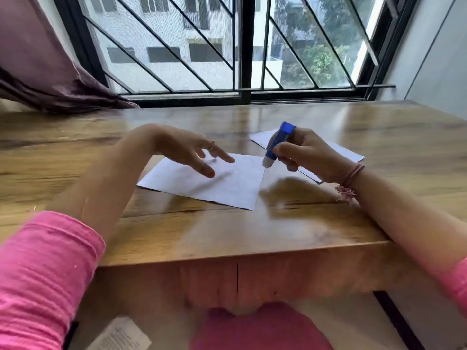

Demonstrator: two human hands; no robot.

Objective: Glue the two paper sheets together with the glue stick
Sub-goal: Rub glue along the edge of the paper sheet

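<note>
The right hand (pixel 303 154) grips the glue stick (pixel 278 144), tip at the near sheet (pixel 214 183) right edge. The left hand (pixel 187 150) hovers open, holding nothing; this thin paper probably slides, so press it flat

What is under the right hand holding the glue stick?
The second paper sheet lies under the right hand, on the table. The hand covers its middle.

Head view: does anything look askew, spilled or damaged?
Nothing stands out. Two paper sheets, near and far, lie flat and apart on the table; the right hand holds the glue stick.
</note>
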